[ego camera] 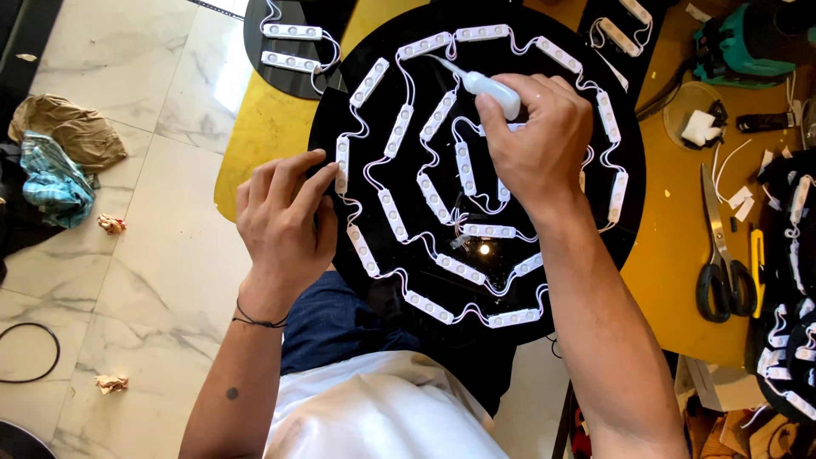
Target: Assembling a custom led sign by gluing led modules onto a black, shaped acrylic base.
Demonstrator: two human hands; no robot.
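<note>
A round black disc (544, 127) rests on a yellow table (671, 272) and over my lap. White rectangular light modules (393, 214), joined by white wires, spiral across it. My right hand (531, 140) grips a small white glue bottle (489, 87), its thin nozzle pointing up-left toward the modules along the top edge. My left hand (285, 225) lies at the disc's left rim, fingers touching a module (342, 163) there.
A second black disc with modules (293, 47) lies at the top left. Black-handled scissors (718, 272), a yellow cutter (756, 255), a teal tool (748, 42) and more module strings (795, 340) sit on the right. Cloths (55, 157) and paper scraps lie on the marble floor.
</note>
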